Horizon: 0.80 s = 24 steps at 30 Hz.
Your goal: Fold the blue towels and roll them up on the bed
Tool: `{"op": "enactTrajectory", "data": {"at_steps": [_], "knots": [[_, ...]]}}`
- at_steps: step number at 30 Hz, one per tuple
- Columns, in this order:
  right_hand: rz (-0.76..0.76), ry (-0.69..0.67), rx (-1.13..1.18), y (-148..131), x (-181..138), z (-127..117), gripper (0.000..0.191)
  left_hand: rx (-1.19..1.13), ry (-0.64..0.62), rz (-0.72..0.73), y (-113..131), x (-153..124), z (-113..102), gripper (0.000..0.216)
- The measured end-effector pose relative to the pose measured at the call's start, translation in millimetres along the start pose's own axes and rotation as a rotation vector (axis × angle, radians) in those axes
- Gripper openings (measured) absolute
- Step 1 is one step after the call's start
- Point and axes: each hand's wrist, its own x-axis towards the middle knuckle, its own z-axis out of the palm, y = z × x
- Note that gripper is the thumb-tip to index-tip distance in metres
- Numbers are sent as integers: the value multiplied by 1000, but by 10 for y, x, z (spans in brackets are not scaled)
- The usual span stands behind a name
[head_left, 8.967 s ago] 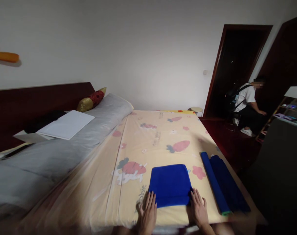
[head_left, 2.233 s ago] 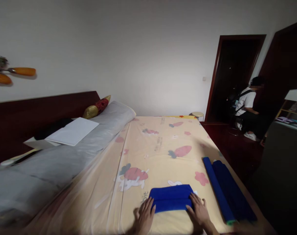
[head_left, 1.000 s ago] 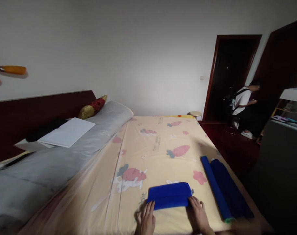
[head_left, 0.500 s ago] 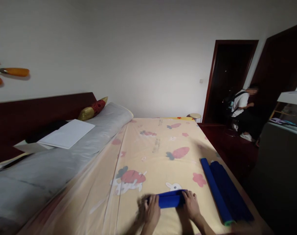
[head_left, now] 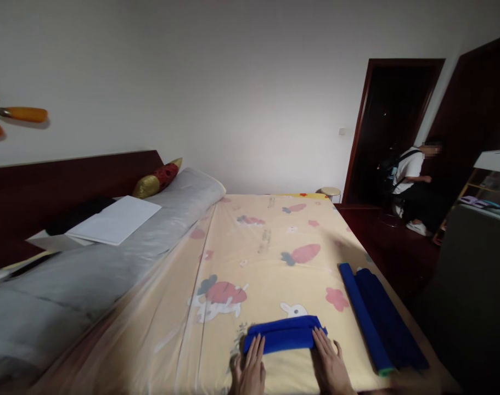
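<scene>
A folded blue cloth [head_left: 285, 336] lies across the near part of the bed, its long side facing me and a crease running along its length. The fingers of my left hand [head_left: 251, 368] rest stretched out on its left end. At the right end, my right hand [head_left: 331, 362] presses down with straight fingers, the thumb held apart. Neither hand is wrapped around the cloth. To the right of my hands lie a long blue roll [head_left: 363, 318] with a green tip and a wider dark blue folded cloth [head_left: 389, 318] side by side.
A patterned yellow sheet [head_left: 258, 255] covers the bed. Along the left lie a grey bolster [head_left: 151, 255], a white flat board [head_left: 116, 219] and a red-gold cushion [head_left: 159, 180]. A person [head_left: 410, 173] with a backpack sits by the dark doorway. A dark cabinet [head_left: 474, 280] stands at right.
My fingers have gone from gripping the cloth's ends to lying flat on it. The cloth now lies flatter on the sheet and more of its top shows.
</scene>
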Motion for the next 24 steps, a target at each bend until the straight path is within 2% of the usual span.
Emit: {"op": "enactTrajectory", "data": {"at_steps": [3,6,10,13,15,17,20,22,24], "knots": [[64,9,-18,-96,88,-55,66,31,30,-19,56,95,11,68],[119,-5,-47,-232,335,-228,53,68,13,0,82,298,-96,67],[84,-50,-55,-251,667,-477,47,96,-99,27,-9,590,-330,58],[87,-107,-68,-210,769,-541,42,100,-170,-9,-66,707,-428,55],[112,-129,-81,-222,773,-513,45,99,-177,-25,-44,719,-436,56],[131,-131,-86,-305,758,-438,58,91,-177,-20,48,697,-412,59],[96,-138,-61,-565,747,-275,73,-28,-214,114,304,654,-342,65],[46,-156,-35,-763,743,-167,73,-132,-239,205,484,640,-278,66],[7,-163,-8,-889,728,-92,73,-162,-247,230,587,631,-207,67]]}}
